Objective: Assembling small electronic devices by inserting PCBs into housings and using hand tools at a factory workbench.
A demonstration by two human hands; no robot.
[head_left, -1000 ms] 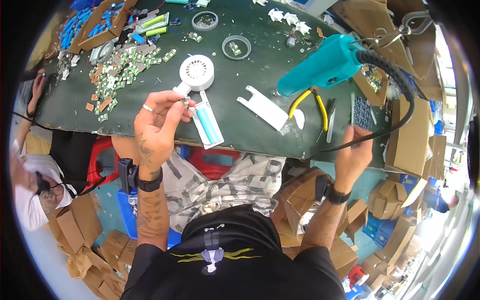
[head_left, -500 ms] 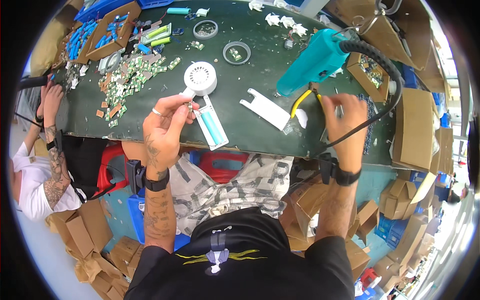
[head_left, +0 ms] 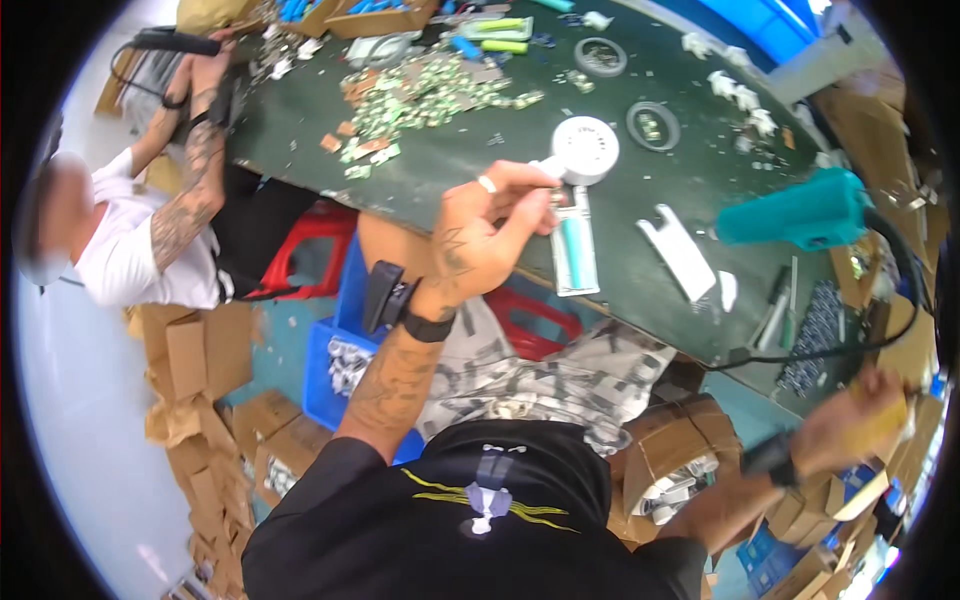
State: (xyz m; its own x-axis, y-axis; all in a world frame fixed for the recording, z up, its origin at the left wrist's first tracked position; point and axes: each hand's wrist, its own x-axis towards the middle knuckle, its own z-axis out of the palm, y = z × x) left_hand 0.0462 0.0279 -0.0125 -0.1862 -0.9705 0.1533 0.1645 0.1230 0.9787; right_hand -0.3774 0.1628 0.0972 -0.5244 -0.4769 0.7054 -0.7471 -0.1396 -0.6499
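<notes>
A white handheld fan (head_left: 585, 150) lies on the bench with its handle open, showing a blue battery cell (head_left: 577, 250). My left hand (head_left: 485, 235) is at the top of the handle, thumb and forefinger pinched on a small part too small to make out. Off the bench's right edge, my right hand (head_left: 850, 428) is smeared by motion, closed around yellow-handled pliers (head_left: 888, 425) that show only as a yellow blur. To the right of the fan lies a loose white handle cover (head_left: 678, 255), with a small white piece (head_left: 728, 291) beside it.
A teal tool (head_left: 790, 212) with a black cable rests at the right. Small green circuit boards (head_left: 430, 95) are heaped at the far left, near two grey rings (head_left: 653, 127). A co-worker (head_left: 150, 210) sits at the left. Cardboard boxes (head_left: 680, 445) stand below the bench.
My right hand has picked up the yellow-handled pliers and swung right, off the bench. The view has turned, and the teal tool now lies at a different angle. My left hand keeps its pinch by the fan.
</notes>
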